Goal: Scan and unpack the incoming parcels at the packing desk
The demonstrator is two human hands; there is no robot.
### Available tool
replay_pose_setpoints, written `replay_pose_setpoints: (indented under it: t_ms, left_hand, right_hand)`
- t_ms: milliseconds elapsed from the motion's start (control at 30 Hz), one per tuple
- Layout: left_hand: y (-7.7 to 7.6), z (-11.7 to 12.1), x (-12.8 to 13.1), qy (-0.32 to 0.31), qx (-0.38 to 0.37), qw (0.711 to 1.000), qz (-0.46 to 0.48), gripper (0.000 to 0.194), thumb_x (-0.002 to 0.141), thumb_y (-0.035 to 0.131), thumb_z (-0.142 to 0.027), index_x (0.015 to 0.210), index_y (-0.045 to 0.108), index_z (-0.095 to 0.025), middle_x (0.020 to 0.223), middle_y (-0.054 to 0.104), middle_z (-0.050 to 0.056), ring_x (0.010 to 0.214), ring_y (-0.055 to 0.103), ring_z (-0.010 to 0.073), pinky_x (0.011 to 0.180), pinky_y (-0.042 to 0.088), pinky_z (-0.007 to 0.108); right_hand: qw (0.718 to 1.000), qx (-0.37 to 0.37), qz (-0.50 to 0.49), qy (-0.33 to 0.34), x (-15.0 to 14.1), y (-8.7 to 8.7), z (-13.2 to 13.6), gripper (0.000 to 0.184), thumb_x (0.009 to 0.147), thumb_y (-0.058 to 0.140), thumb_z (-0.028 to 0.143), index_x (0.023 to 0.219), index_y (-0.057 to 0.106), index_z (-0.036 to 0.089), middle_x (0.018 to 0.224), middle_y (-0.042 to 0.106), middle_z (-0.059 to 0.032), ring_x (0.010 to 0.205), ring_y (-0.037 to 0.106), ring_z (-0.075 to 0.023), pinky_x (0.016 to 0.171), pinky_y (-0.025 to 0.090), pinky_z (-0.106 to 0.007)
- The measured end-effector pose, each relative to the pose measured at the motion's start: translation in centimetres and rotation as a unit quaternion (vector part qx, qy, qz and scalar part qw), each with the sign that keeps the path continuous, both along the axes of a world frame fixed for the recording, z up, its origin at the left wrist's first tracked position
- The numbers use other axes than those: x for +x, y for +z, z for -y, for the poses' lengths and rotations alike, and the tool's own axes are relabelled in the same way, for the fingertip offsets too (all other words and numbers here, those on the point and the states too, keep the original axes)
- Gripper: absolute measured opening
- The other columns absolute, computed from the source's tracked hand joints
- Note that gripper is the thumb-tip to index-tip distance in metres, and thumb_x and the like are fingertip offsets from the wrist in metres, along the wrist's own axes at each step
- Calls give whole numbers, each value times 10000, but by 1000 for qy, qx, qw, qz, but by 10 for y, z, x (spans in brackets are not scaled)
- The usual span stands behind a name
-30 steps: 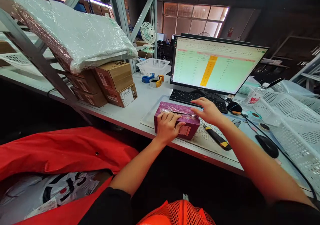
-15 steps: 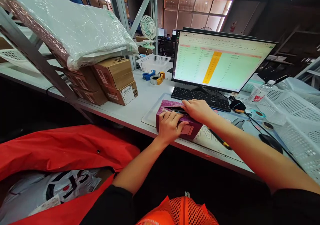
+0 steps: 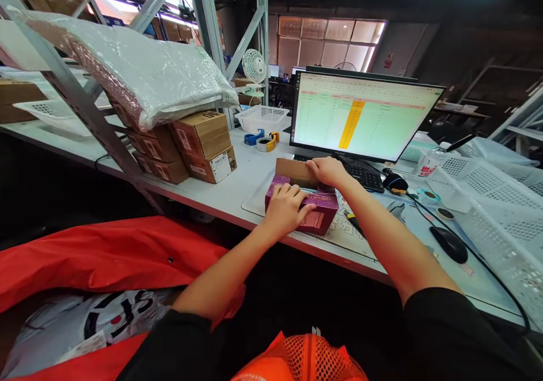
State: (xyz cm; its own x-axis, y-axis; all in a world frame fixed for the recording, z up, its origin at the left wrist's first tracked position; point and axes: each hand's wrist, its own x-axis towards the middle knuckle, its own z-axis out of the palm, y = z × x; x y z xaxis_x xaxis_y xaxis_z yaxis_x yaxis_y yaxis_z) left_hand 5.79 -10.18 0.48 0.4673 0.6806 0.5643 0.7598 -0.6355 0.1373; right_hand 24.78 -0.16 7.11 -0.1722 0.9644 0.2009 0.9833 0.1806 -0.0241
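A purple cardboard box [image 3: 326,214] stands on the desk near its front edge, partly unfolded at the top. Its raised back flap [image 3: 292,168] shows plain brown inside. My right hand [image 3: 327,172] grips that flap at its right end, fingers closed. Over the front left of the box lies my left hand [image 3: 282,207], its fingers curled on the top edge and the thumb toward the front face. Between the hands a narrow opening shows, but what the box holds cannot be made out. A yellow-and-black handled tool [image 3: 353,221] lies right of the box, partly behind my right forearm.
Behind the box stand a monitor [image 3: 360,121] and keyboard [image 3: 367,178]. Left are brown boxes [image 3: 203,138] under a plastic-wrapped pack [image 3: 161,70]. Tape dispensers [image 3: 267,142] lie farther back. To the right are a mouse [image 3: 448,244], a bottle [image 3: 428,163] and white baskets [image 3: 500,200].
The back flap, low under my right hand before, now stands up and the box top has opened. My right hand has moved slightly up with it. My left hand stays on the box.
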Motion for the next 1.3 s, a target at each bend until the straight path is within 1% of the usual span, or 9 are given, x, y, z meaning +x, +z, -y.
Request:
replay_pose_setpoints:
  t_ms: [200, 367, 500, 767, 867, 933, 1100, 1200, 1300]
  left_hand:
    - [74, -36, -5, -71, -197, 960, -185, 411, 915, 749, -511, 1213, 748, -228, 1239, 749, 89, 1084, 692, 291, 844, 501, 358]
    - [95, -64, 7, -62, -300, 917, -254, 642, 782, 808, -585, 1286, 699, -202, 1218, 776, 95, 955, 726, 269, 704, 501, 312]
    - [96, -71, 10, -66, -327, 906, -260, 659, 752, 830, -564, 1280, 691, -196, 1183, 781, 80, 895, 719, 245, 650, 484, 295]
    - [91, -34, 9, -50, -164, 952, -253, 316, 867, 807, -477, 1032, 752, -214, 1035, 768, 96, 902, 701, 290, 747, 500, 366]
    - [64, 2, 6, 11, 13, 972, -232, 95, 955, 700, -254, 996, 722, -171, 1001, 720, 152, 973, 665, 336, 801, 501, 425]
    - [35, 26, 0, 27, 92, 976, -194, 135, 977, 579, -125, 993, 703, -177, 990, 691, 149, 947, 639, 327, 792, 502, 437]
    - [-24, 66, -25, -7, 125, 986, -106, 366, 1021, 582, -255, 1367, 646, -153, 1285, 670, 185, 1128, 609, 351, 960, 539, 488]
    - [-8, 56, -34, -57, 56, 992, -95, 385, 1061, 486, -249, 1403, 644, -169, 1358, 655, 173, 1181, 631, 324, 1028, 540, 466]
    - [41, 15, -34, -95, -81, 986, -115, 389, 1070, 422, -243, 1348, 691, -208, 1447, 633, 136, 1168, 678, 271, 1012, 551, 397]
  right_hand:
    - [998, -48, -41, 7, 5, -18, -20, 634, 1119, 325, 580, 1153, 815, 179, 1240, 774, -161, 1080, 709, -274, 823, 452, -298]
    - [992, -93, -81, 12, 6, -27, -30, 649, 1129, 354, 547, 1054, 835, 118, 1040, 801, -149, 847, 684, -208, 681, 389, -284]
    - [989, -103, -107, 21, 7, -27, -29, 630, 1130, 390, 521, 970, 838, 109, 933, 791, -106, 760, 629, -166, 668, 370, -271]
    - [986, -97, -136, 17, 9, -33, -36, 600, 1110, 434, 538, 957, 843, 126, 951, 799, -111, 758, 626, -169, 642, 366, -273]
    - [986, -89, -141, 17, 11, -35, -37, 636, 1105, 424, 576, 963, 839, 117, 963, 799, -127, 781, 639, -181, 643, 360, -280]
    - [986, -84, -145, 22, 12, -36, -37, 640, 1103, 425, 584, 968, 840, 117, 968, 799, -132, 804, 652, -188, 662, 365, -280]
    - [983, -85, -159, 27, 13, -38, -39, 592, 1092, 468, 561, 977, 847, 121, 973, 798, -144, 842, 670, -207, 706, 384, -284]
    - [983, -85, -162, 25, 13, -39, -40, 618, 1090, 452, 582, 979, 845, 117, 985, 796, -148, 837, 666, -210, 710, 387, -290]
    - [983, -83, -162, 20, 13, -38, -39, 615, 1091, 448, 575, 984, 845, 116, 1006, 797, -145, 830, 658, -204, 704, 386, -288]
